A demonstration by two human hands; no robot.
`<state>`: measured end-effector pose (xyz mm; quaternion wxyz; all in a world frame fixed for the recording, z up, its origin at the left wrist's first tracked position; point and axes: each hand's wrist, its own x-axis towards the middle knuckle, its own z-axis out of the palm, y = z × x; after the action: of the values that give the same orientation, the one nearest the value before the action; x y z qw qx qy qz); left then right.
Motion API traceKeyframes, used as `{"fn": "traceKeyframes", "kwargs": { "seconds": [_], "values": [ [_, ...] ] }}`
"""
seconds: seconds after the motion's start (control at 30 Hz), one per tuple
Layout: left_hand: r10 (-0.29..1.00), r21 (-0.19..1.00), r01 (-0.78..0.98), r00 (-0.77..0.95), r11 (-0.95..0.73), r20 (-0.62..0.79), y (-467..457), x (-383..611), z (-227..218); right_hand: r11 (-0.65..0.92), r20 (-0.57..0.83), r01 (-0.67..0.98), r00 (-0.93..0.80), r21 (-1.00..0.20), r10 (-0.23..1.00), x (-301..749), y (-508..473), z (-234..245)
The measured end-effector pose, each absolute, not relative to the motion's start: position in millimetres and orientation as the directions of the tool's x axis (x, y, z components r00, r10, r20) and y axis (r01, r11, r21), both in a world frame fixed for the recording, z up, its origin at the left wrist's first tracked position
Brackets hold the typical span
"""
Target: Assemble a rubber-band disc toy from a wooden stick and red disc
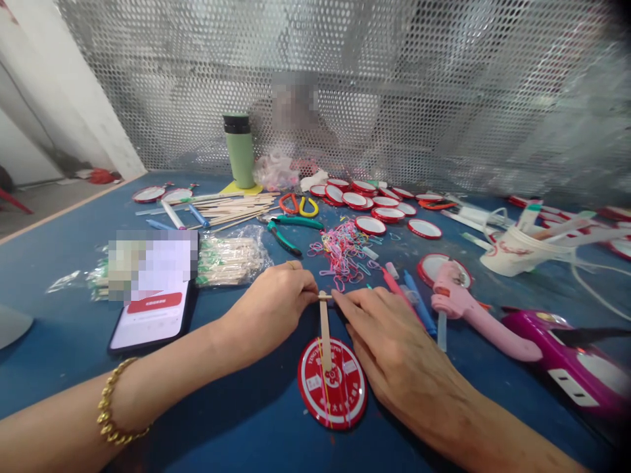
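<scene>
My left hand [276,302] is closed in a pinch at the left end of a short thin wooden stick [325,297]. At the stick's other end are the fingertips of my right hand [389,341], closed together; its thumb is mostly hidden. The short stick lies crosswise on the top of a flat wooden craft stick [325,328]. That craft stick runs down onto a red round disc [340,401] with white lettering, lying on the blue table. Thin coloured rubber bands stretch over the disc.
Beyond my hands lie loose rubber bands [345,249], green-handled pliers [286,235] and several red-rimmed discs [369,225]. A phone [152,315] leans on bagged sticks [231,259] at left. On the right are a pink glue gun [463,309] and a paper cup [517,253]. A green tumbler [240,157] stands behind.
</scene>
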<state>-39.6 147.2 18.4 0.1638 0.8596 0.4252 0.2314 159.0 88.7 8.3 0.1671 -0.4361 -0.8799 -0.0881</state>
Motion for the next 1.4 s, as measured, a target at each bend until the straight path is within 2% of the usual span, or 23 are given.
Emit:
{"fn": "traceKeyframes", "kwargs": {
  "seconds": [0.63, 1.4],
  "values": [
    [0.811, 0.489, 0.654, 0.53, -0.576, 0.246, 147.5, -39.2, 16.9, 0.604, 0.348, 0.797, -0.561, -0.019, 0.751, 159.8, 89.5, 8.6],
    [0.825, 0.492, 0.67, 0.518, -0.556, 0.226, 147.7, -38.6, 16.8, 0.609, 0.349, 0.793, -0.574, 0.01, 0.741, 159.6, 90.0, 6.6]
  ]
}}
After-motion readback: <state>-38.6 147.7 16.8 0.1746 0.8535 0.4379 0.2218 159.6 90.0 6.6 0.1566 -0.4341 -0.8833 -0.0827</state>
